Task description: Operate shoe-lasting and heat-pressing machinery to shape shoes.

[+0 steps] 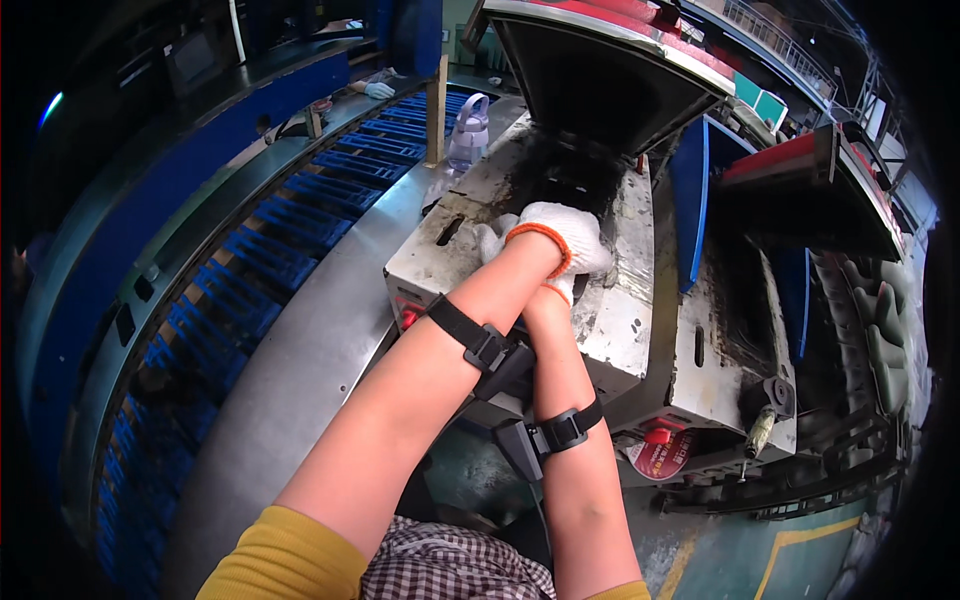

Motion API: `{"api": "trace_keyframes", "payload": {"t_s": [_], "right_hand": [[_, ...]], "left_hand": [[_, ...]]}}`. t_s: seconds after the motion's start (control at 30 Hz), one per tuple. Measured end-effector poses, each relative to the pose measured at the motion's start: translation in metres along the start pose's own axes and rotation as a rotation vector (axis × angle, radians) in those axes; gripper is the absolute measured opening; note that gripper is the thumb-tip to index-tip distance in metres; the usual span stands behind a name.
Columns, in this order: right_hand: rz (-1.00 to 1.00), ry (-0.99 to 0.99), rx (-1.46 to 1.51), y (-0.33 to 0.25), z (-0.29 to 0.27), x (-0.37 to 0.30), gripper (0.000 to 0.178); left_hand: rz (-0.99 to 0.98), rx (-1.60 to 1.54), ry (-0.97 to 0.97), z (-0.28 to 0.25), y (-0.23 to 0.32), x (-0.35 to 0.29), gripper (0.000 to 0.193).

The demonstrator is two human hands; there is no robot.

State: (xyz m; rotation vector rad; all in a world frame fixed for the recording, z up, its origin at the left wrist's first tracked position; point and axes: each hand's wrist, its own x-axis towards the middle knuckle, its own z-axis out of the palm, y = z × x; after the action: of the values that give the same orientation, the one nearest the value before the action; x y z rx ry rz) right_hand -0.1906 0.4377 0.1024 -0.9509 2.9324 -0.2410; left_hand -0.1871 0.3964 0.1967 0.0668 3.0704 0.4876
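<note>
Both my hands wear white knitted gloves with orange cuffs and meet over the front of a worn white metal machine (pixel 620 330). My left hand (pixel 565 235) lies on top, its back toward me and rounded; its fingers are hidden beneath. Under it my right hand (pixel 489 240) is mostly covered, with the forearms crossing near the wrists. Only a piece of white glove shows left of the upper hand, so its grip is unclear. Whatever is between or below the gloves is hidden. Behind them the machine's blackened bed (pixel 565 180) stands uncovered under its raised dark lid (pixel 600 90).
Left of me runs a grey metal ledge (pixel 290 370) beside a conveyor with blue slats (pixel 300 200). A clear bottle (pixel 469 135) stands by a wooden post (pixel 437 115). A second open-lidded machine (pixel 725 350) is at right. Beyond the conveyor, another person's gloved hand (pixel 378 89) shows.
</note>
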Motion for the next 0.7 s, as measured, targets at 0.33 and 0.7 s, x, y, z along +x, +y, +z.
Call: {"api": "trace_keyframes", "payload": {"t_s": [0.33, 0.7], "right_hand": [[0.01, -0.099, 0.103, -0.004, -0.011, -0.008, 0.083], [0.032, -0.093, -0.015, -0.01, -0.013, -0.007, 0.081]], "left_hand": [[-0.005, -0.163, -0.219, -0.005, -0.01, 0.016, 0.055], [0.055, -0.043, -0.093, -0.001, -0.01, 0.011, 0.053]]}}
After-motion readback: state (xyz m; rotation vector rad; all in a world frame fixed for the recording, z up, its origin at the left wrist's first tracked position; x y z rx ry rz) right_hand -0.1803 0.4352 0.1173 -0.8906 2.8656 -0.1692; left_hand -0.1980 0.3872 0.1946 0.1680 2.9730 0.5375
